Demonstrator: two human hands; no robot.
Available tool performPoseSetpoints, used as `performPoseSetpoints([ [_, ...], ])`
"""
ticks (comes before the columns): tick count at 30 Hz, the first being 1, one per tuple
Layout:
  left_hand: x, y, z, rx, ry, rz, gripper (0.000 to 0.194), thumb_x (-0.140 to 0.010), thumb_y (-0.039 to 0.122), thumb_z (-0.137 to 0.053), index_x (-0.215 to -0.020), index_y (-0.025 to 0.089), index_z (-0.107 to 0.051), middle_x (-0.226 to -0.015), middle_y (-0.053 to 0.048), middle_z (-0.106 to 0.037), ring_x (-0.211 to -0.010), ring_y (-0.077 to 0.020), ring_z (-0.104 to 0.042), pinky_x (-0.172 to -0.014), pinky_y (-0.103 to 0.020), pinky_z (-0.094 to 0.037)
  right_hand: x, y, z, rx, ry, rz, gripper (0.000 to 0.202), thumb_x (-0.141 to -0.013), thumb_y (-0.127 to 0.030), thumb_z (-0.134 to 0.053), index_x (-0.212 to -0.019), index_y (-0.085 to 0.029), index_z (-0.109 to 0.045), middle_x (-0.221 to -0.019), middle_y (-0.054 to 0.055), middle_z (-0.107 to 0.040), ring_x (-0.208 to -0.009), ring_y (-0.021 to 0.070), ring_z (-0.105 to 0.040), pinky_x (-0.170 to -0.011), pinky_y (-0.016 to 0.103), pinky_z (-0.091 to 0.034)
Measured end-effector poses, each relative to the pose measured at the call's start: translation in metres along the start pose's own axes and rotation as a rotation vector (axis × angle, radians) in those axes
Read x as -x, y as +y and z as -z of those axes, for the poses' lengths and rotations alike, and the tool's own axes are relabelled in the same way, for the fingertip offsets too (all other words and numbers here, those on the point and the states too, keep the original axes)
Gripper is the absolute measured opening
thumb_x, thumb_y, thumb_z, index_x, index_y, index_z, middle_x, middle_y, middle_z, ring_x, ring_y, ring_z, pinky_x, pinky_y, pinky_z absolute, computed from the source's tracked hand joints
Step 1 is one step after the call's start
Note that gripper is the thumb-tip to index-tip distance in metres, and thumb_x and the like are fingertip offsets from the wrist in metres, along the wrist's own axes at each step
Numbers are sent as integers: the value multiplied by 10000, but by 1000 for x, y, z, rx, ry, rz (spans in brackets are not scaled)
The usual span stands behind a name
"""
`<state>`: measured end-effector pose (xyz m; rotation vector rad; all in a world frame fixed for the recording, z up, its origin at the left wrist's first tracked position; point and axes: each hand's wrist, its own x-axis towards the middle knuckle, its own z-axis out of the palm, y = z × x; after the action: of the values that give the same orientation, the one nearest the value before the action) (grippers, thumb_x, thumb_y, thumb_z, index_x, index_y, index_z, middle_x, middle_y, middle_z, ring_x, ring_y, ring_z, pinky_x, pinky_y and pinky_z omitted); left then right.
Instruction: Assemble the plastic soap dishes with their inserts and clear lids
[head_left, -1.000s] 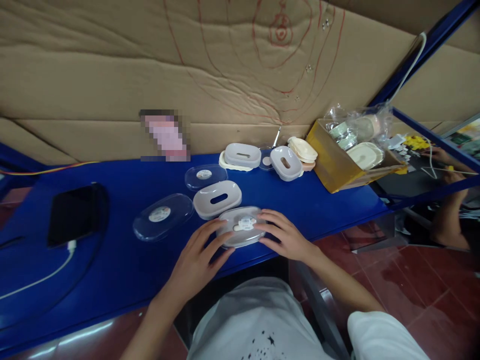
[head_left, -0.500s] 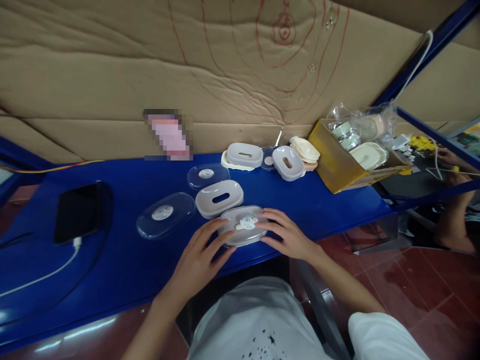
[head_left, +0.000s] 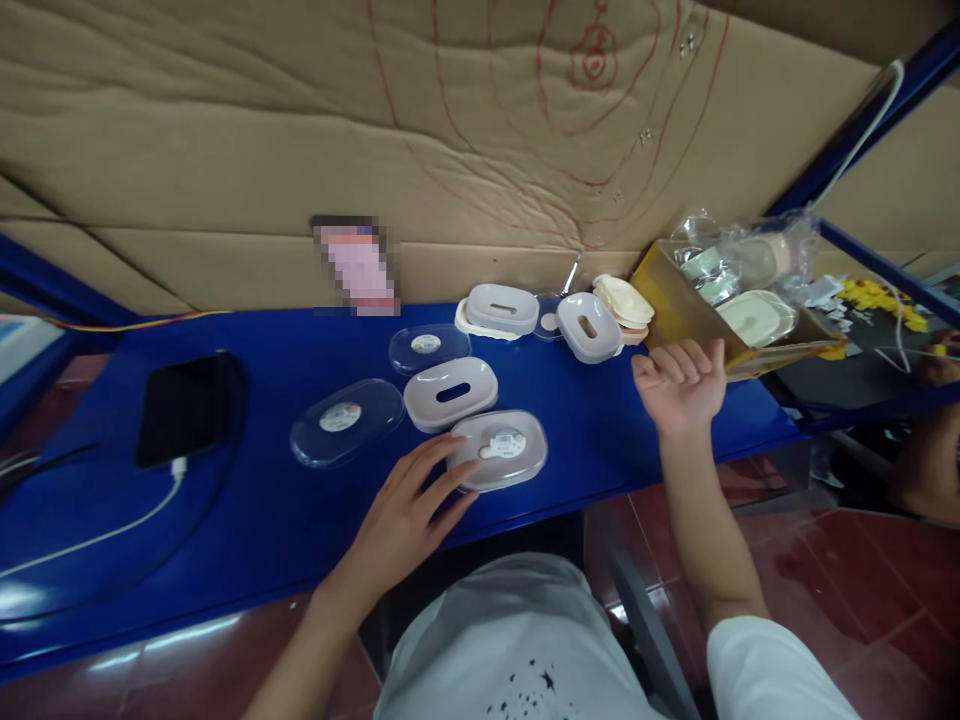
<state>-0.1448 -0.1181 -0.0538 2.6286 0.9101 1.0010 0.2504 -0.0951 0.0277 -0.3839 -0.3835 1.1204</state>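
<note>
My left hand (head_left: 416, 505) is open, its fingertips resting on the left end of a white oval plastic dish with a clear lid (head_left: 499, 450) on top. That lid carries a round printed label. My right hand (head_left: 681, 390) is raised in front of the cardboard box, palm up, fingers curled in and nothing visible in them. Just behind the lidded dish sits a white oval dish with a slot (head_left: 427, 398), uncovered. To its left lies a loose clear lid (head_left: 367, 432) with a round label, and behind it another clear lid (head_left: 409, 350).
Further back are two more slotted dishes (head_left: 501, 312) and a stack of cream pieces (head_left: 624, 300). The yellow-taped box (head_left: 667, 290) holds bagged containers. A plugged-in black phone (head_left: 182, 410) lies left. Another person's arm (head_left: 934, 440) shows at far right.
My right hand has left the lidded dish and swung right and up toward the box, turning palm up with fingers curled. My left hand stays at the dish.
</note>
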Motion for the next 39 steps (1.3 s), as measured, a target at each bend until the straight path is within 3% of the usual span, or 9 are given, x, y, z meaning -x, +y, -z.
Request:
performPoseSetpoints([
  [6, -1, 0, 1, -3, 1, -26, 396, -1039, 207, -698, -1420, 278, -617, -1456, -122, -647, -1394, -312, -623, -1107, -518, -600, 0, 14, 16, 54, 6, -40, 696, -1135, -549, -434, -576, -238, -160, -449, -84, -180, -419, 118, -238, -526, 291, -408],
  [12, -2, 2, 2, -12, 4, -27, 394, -1033, 198, -703, -1413, 259, -622, -1453, -127, -647, -1390, -315, -625, -1107, -507, -598, -2, 15, 19, 26, -25, -78, 710, -1139, -601, -354, -562, -238, -154, -430, -75, -209, -408, 114, -239, -524, 297, -423],
  [21, -1, 2, 1, -20, -3, -30, 411, -1032, 189, -704, -1427, 254, -610, -1471, -131, -632, -1403, -314, -606, -1112, -511, -594, -1, 16, 23, 33, -73, -103, 728, -1119, -598, -441, -550, -239, -163, -427, -76, -216, -419, 112, -225, -541, 301, -430],
  [28, -1, 2, 1, -22, -11, -21, 402, -1035, 191, -703, -1421, 258, -614, -1478, -124, -631, -1413, -310, -599, -1130, -504, -579, 2, 15, 23, 210, -93, -64, 765, -1051, -575, -625, -549, -234, -159, -444, -81, -161, -444, 119, -148, -541, 303, -385],
  [33, 0, 2, 2, -38, -13, -19, 406, -1036, 195, -700, -1425, 263, -605, -1473, -121, -633, -1410, -308, -603, -1132, -501, -581, 1, 16, 23, 497, -179, 17, 775, -1050, -693, -534, -518, -251, -184, -440, -82, -104, -442, 128, -112, -533, 321, -379],
  [35, -1, 2, 1, -51, -17, -14, 407, -1040, 200, -695, -1430, 267, -599, -1470, -121, -632, -1411, -311, -601, -1132, -503, -583, 9, 22, 20, 788, -249, 96, 758, -1065, -762, -394, -503, -267, -276, -428, -66, -182, -425, 145, -223, -566, 347, -434],
  [37, -3, 3, -1, -51, -19, -7, 401, -1050, 209, -682, -1436, 267, -592, -1471, -125, -627, -1422, -314, -593, -1141, -510, -579, 23, 32, 15, 1110, -337, 157, 682, -1042, -769, -463, -579, -274, -543, -522, -16, -496, -540, 185, -514, -706, 398, -534],
  [38, -5, 5, -2, -46, -19, -3, 393, -1058, 212, -667, -1440, 263, -587, -1475, -130, -622, -1428, -314, -589, -1148, -510, -575, 32, 38, 12, 1268, -417, 170, 563, -1011, -747, -569, -736, -274, -701, -725, 30, -693, -742, 226, -669, -845, 440, -566],
  [39, -7, 6, -4, -38, -26, 1, 385, -1068, 213, -646, -1446, 258, -582, -1486, -136, -613, -1435, -311, -587, -1153, -505, -573, 41, 45, 9, 1415, -528, 172, 444, -969, -710, -678, -972, -280, -793, -1038, 75, -793, -1026, 280, -727, -1010, 496, -545],
])
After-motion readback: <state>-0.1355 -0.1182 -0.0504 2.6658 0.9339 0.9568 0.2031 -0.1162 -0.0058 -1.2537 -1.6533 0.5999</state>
